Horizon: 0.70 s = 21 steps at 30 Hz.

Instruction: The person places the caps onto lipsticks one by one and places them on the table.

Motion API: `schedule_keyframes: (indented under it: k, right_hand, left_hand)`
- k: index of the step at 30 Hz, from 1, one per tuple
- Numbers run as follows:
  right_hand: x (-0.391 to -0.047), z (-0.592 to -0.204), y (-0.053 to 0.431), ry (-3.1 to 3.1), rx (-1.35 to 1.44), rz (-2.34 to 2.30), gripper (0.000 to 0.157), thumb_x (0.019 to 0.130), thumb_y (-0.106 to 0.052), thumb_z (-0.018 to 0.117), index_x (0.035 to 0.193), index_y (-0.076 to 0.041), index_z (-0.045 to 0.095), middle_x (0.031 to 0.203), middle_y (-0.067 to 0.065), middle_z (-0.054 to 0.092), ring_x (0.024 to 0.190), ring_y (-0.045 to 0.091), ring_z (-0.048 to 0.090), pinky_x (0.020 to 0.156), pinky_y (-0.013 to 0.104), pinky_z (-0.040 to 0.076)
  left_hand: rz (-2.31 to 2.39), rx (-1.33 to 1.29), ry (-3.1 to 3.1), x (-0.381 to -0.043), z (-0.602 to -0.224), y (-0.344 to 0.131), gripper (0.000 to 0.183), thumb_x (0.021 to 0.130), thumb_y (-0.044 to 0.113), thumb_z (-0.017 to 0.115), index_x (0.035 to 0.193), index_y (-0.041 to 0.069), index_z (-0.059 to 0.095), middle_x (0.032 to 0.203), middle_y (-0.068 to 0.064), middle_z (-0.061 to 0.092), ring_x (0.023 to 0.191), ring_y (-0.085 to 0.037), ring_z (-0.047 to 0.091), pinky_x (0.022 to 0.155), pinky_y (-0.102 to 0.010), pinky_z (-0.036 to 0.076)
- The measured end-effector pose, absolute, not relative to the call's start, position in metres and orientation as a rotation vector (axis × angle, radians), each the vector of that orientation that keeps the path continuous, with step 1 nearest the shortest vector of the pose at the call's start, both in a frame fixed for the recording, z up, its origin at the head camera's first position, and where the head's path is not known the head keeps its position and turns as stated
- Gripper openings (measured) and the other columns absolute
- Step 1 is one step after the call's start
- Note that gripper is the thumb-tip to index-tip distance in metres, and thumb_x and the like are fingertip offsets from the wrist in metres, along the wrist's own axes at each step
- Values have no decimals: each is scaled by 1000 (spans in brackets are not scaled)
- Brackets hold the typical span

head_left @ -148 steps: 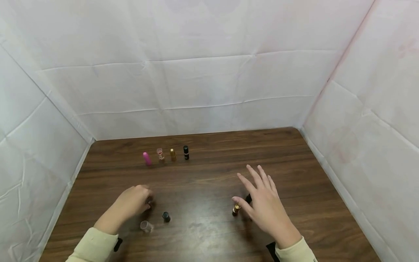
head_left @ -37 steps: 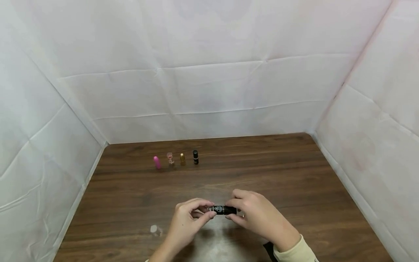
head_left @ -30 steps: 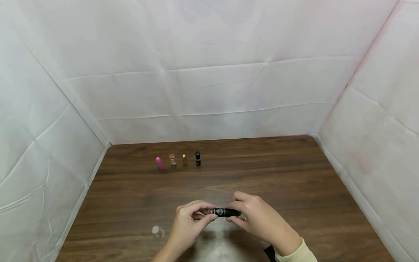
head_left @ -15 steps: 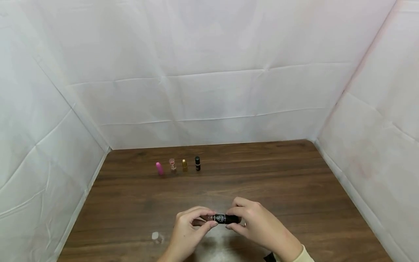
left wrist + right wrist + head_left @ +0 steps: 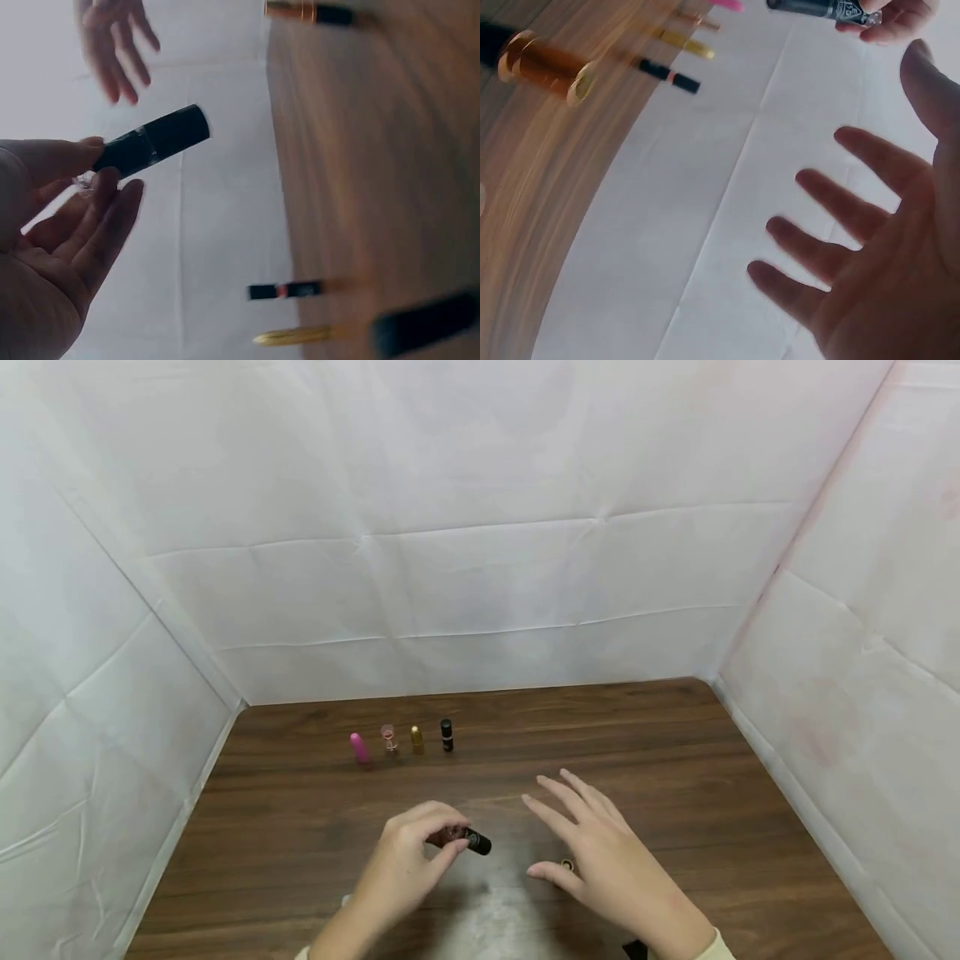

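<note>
In the head view my left hand pinches a black lipstick tube between thumb and fingers, above the table. Its black end points right and down; the clear end sits among the fingers, partly hidden. The left wrist view shows this black lipstick tube clear of the table. My right hand is spread, palm down, holding nothing. Beside its thumb stands an uncapped gold-and-black lipstick tube, mostly hidden by the hand; the right wrist view shows that gold-and-black tube upright on the wood.
Along the back left stand a pink tube, a clear-and-pink lipstick, a gold lipstick and a black lipstick. A clear cap peeks out by the left wrist. White cloth walls enclose the wooden table.
My right hand has let go of the black lipstick tube, spread its fingers and drawn right. My left hand keeps the tube, having moved slightly left and tilted it.
</note>
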State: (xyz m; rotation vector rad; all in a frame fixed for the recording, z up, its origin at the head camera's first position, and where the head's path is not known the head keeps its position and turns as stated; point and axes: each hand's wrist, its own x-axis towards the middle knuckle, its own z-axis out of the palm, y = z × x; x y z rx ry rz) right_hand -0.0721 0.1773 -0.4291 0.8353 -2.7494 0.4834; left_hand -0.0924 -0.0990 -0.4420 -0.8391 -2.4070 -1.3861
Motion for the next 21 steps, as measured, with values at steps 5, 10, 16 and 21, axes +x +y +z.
schedule_keyframes:
  k: [5,10,16,21]
  right_hand:
    - [-64,-432,189,-2804,746,465,78,96,-63,69,159,-21,52,173,6,32,161,41,23,123,69,29]
    - [-58,-434,196,-2809,696,465,77,96,-63,69,158,-21,53,173,6,31,160,42,23,122,73,29]
    - [-55,-438,199,-2829,649,459,81,94,-67,68,160,-22,51,174,6,31,161,43,22,123,73,26]
    - [-53,-444,197,-2832,631,452,86,94,-71,65,162,-23,47,174,6,29,160,45,22,123,73,24]
  left_hand:
    - [-1088,-915,-2581,-122,-416,-101,21,84,-9,85,100,3,78,100,-5,77,82,-12,71,73,-17,61]
    - [-812,-991,-2693,-171,-402,-91,17,89,-5,81,103,2,79,101,-7,76,88,-19,72,78,-26,63]
    - [-590,-960,-2826,-225,-408,-76,11,95,2,80,105,5,81,100,-6,74,94,-24,73,83,-37,64]
    - [-348,-931,-2849,-246,-421,-70,11,95,9,83,106,7,81,103,-8,76,99,-28,71,89,-42,61]
